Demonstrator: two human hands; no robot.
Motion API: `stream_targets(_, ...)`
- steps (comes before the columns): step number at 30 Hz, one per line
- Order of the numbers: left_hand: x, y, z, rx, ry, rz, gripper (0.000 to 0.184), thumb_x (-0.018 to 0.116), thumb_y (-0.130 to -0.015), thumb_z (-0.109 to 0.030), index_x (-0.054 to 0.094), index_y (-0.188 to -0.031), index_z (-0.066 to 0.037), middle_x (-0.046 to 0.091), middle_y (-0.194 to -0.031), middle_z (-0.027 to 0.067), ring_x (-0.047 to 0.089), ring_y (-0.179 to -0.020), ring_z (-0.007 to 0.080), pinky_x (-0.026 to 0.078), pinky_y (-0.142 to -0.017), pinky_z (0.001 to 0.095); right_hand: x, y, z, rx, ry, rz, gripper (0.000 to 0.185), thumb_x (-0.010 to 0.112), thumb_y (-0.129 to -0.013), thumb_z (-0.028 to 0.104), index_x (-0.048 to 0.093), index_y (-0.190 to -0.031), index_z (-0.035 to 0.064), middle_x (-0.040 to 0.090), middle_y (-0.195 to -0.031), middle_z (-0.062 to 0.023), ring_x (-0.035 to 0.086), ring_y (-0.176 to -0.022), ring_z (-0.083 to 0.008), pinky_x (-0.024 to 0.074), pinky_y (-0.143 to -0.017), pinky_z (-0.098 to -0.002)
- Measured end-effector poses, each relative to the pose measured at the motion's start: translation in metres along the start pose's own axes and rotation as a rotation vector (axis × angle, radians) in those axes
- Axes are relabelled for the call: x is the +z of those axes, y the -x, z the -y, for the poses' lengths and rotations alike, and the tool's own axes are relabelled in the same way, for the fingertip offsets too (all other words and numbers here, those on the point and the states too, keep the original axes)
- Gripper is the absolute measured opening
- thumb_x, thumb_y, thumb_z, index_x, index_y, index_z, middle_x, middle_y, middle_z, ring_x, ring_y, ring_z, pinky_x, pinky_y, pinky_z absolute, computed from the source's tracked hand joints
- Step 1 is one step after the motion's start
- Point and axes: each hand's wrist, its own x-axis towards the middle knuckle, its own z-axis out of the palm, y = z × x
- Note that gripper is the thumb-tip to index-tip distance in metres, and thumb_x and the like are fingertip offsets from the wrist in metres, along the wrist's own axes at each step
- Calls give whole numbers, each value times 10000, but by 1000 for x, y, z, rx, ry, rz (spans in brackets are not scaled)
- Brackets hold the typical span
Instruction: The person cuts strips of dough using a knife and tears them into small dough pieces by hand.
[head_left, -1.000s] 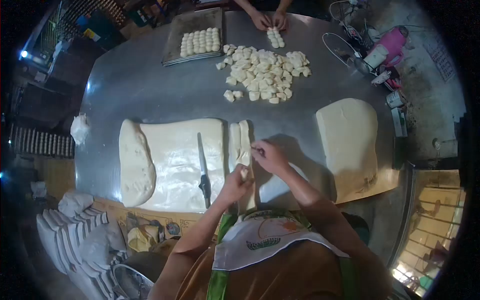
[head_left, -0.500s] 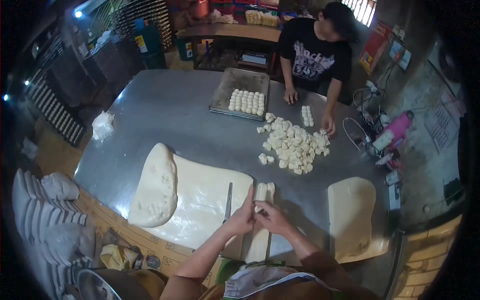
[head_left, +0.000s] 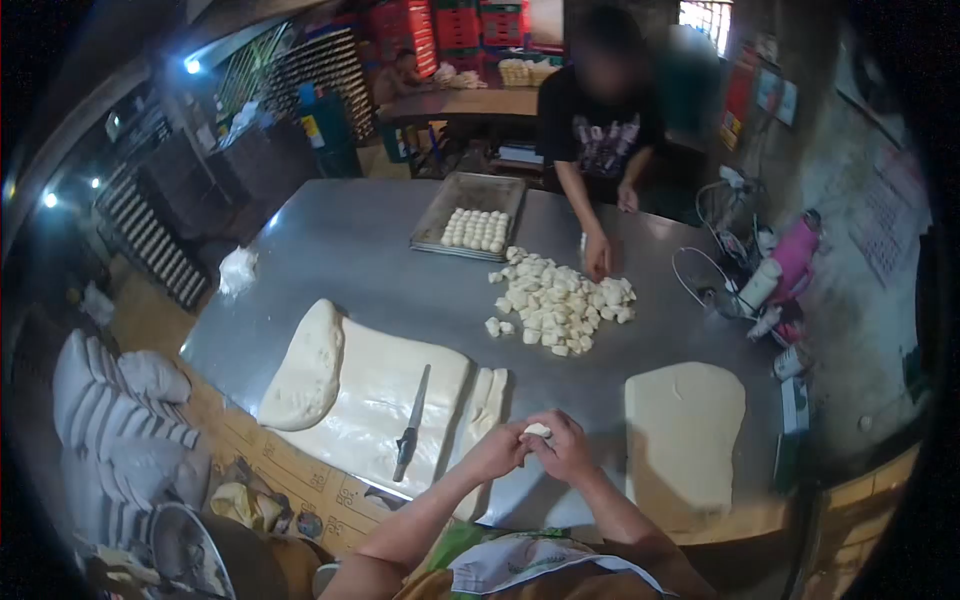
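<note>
My left hand point(head_left: 499, 450) and my right hand point(head_left: 563, 446) meet over the metal table, both closed round a small dough piece point(head_left: 538, 431). Just left of them lies a long folded dough strip point(head_left: 489, 395), partly hidden by my left hand. Further left, a knife point(head_left: 412, 425) rests on a large dough sheet point(head_left: 390, 370), whose far left end is a thick folded roll point(head_left: 305, 370). To the right is another flat dough slab point(head_left: 685, 430). Beyond my hands is a heap of cut dough pieces point(head_left: 560, 305).
A co-worker point(head_left: 605, 120) stands across the table point(head_left: 340, 240), one hand at the heap. A tray point(head_left: 450, 200) holds rows of dough balls. Cables and a pink bottle point(head_left: 795, 250) are at the right edge. White dough or flour point(head_left: 238, 271) sits at the left edge.
My hands have come away from the dough strip, rightward, with a small dough piece between them. The co-worker's hand reaches to the heap's far side. The camera view has tilted up and shifted.
</note>
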Motion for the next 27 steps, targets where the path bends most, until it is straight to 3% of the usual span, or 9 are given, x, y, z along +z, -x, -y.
stream_targets(2, 23, -4, -14, -190, 36, 122, 245, 573, -905, -156, 609, -1106, -20, 672, -904, 220, 625, -860, 443, 509, -762, 476, -21, 20, -1, -28, 10, -61, 246, 752, -812, 198, 615, -971, 70, 646, -919, -137, 643, -804, -351, 502, -659, -417)
stream_targets(5, 59, -8, 1, 209, -106, 43, 238, 573, -917, -194, 624, -1079, -28, 669, -878, 216, 633, -831, 422, 510, -756, 468, -31, 53, -16, 76, -20, -61, 246, 750, -816, 199, 601, -955, 60, 646, -932, -133, 647, -788, -354, 499, -633, -424)
stream_targets(9, 84, -5, 24, 153, -361, 239, 229, 563, -935, -225, 640, -1018, -26, 664, -883, 221, 620, -810, 425, 513, -750, 457, -34, 67, -60, 366, 87, 116, 301, 749, -807, 206, 596, -1015, 50, 651, -967, -146, 650, -845, -347, 502, -706, -440)
stream_targets(12, 70, -2, -53, 257, -217, 308, 292, 548, -966, -285, 661, -1021, -20, 683, -867, 194, 638, -770, 382, 521, -752, 414, -29, 49, -98, 472, 401, 360, 370, 742, -798, 198, 603, -1103, 39, 646, -1004, -185, 651, -953, -335, 508, -811, -435)
stream_targets(14, 59, -5, -56, 308, -128, 330, 327, 541, -982, -315, 671, -1023, -18, 692, -859, 180, 647, -750, 360, 525, -754, 392, -27, 31, -111, 390, 358, -27, 403, 705, -844, 223, 578, -1170, 23, 641, -1045, -200, 632, -983, -366, 496, -859, -414)
stream_targets(17, 30, -19, -7, -96, 161, 123, 390, 500, -1005, -401, 667, -1069, -54, 709, -972, 116, 663, -849, 289, 519, -822, 383, -27, -5, -70, 182, 159, -225, 424, 664, -883, 236, 561, -1214, -8, 637, -1103, -210, 611, -1052, -371, 470, -931, -397)
stream_targets(20, 7, -14, 42, -379, 1570, 105, 412, 499, -1012, -405, 584, -1248, -78, 656, -1147, 71, 624, -1024, 214, 489, -929, 362, 33, -7, -52, 78, 80, -103, 418, 631, -905, 257, 562, -1235, 10, 638, -1118, -214, 616, -1067, -359, 462, -948, -421)
stream_targets(22, 9, 6, 57, -446, 1473, 110, 464, 525, -1002, -401, 501, -1335, -79, 603, -1237, 88, 592, -1099, 215, 469, -968, 352, 71, -8, -70, 40, 87, 69, 409, 613, -914, 277, 568, -1246, 41, 640, -1111, -215, 628, -1053, -350, 465, -937, -450)
stream_targets(27, -43, 23, 85, -411, 732, 295, 616, 565, -992, -326, 315, -1487, -58, 509, -1374, 105, 551, -1205, 242, 443, -1026, 355, 89, -77, -99, 690, 96, 174, 312, 612, -913, 304, 605, -1164, 117, 644, -1152, -176, 600, -1074, -367, 472, -912, -434)
